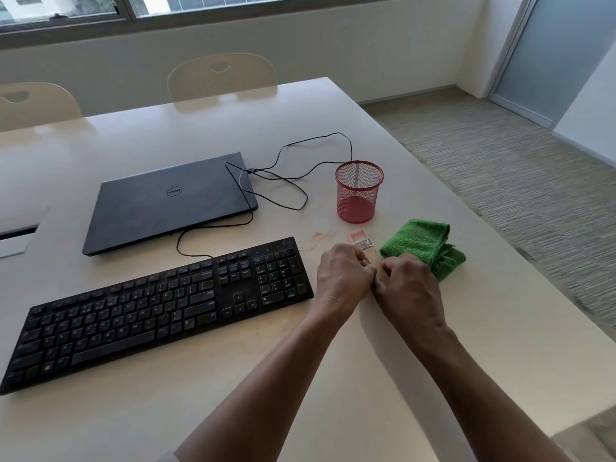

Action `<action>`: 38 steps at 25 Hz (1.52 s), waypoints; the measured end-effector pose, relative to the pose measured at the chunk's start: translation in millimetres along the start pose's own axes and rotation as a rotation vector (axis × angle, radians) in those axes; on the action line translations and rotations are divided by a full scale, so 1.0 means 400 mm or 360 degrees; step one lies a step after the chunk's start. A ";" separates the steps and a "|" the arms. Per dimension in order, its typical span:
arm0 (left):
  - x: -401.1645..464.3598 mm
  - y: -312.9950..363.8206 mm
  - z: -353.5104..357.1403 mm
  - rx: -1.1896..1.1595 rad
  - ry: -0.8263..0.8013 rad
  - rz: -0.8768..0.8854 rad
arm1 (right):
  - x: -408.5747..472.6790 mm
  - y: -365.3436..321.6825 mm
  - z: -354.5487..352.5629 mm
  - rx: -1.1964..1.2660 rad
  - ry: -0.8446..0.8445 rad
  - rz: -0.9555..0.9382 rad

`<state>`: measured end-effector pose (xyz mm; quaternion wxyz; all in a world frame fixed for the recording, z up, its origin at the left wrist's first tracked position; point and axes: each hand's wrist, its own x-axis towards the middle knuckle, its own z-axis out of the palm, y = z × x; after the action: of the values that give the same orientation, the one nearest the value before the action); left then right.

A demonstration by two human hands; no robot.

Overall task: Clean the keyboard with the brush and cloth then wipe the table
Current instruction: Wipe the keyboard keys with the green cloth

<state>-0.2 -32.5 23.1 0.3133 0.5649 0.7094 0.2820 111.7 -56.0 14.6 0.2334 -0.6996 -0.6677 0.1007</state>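
Both hands meet right of the keyboard (160, 311) on the desk (433, 345). Left hand (343, 278) and right hand (410, 288) curl round the brush (361, 243) handle; its metal ferrule and pale bristles point away. The folded, nubby green cloth (421, 245) lies just beside.
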 end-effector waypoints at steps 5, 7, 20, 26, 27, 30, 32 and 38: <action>-0.006 0.002 0.002 0.0026 0.0009 0.0009 | -0.002 0.006 0.004 0.0010 0.0010 -0.0037; -0.012 0.002 0.000 0.0035 0.0034 0.0037 | -0.005 0.007 0.003 0.0029 0.0021 -0.0058; 0.036 0.127 0.041 0.0326 -0.0037 0.0596 | 0.118 0.101 -0.135 -0.0059 0.0225 -0.0017; 0.071 0.163 0.081 0.0574 -0.0165 0.0596 | 0.187 0.167 -0.131 -0.0046 -0.0146 0.0401; 0.076 0.169 0.085 0.0627 -0.0183 0.0574 | 0.195 0.174 -0.131 -0.0040 -0.0207 0.0480; 0.087 0.185 0.089 0.0772 -0.0223 0.0534 | 0.204 0.177 -0.134 0.0020 -0.0271 0.0590; 0.090 0.194 0.089 0.0860 -0.0236 0.0541 | 0.202 0.175 -0.135 0.0122 -0.0256 0.0628; 0.095 0.211 0.085 0.0853 -0.0262 0.0528 | 0.181 0.185 -0.136 0.0421 -0.0176 0.0665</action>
<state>72.0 23.5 60.0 0.1596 0.7561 0.6289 0.0857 208.4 4.8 40.3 0.2601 -0.7793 -0.5013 0.2714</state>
